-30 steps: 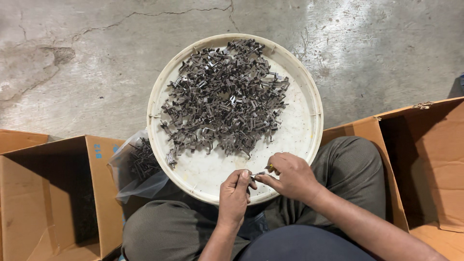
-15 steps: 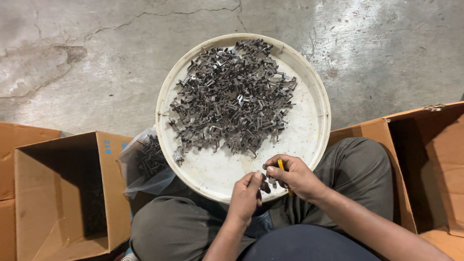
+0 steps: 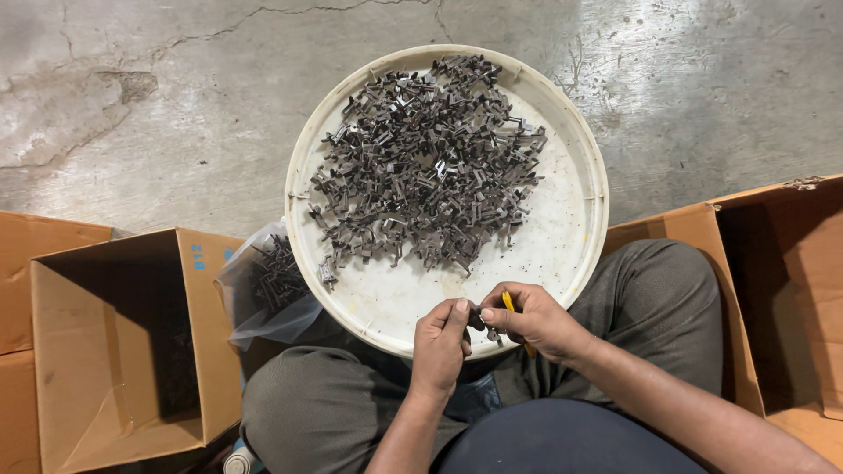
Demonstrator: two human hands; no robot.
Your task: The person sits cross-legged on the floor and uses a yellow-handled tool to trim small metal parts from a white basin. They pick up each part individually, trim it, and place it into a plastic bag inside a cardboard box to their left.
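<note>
Open cardboard boxes [image 3: 132,342] flank a clear plastic bag [image 3: 263,290] on concrete floor [image 3: 140,105].

Floor: cracked grey concrete floor [image 3: 158,132] under me.
On it: my round white tray [image 3: 580,254], open cardboard boxes [image 3: 123,342] to either side of my knees.

Small dark metal clip [image 3: 481,318] pinched between left hand [image 3: 442,342] and right hand [image 3: 537,321], at the near rim of the round white tray [image 3: 575,237]. Thin yellow tool [image 3: 508,302] sits in the right hand, touching the clip. Rest of the dark clips [image 3: 426,167] lie heaped loose across the tray's far half.
</note>
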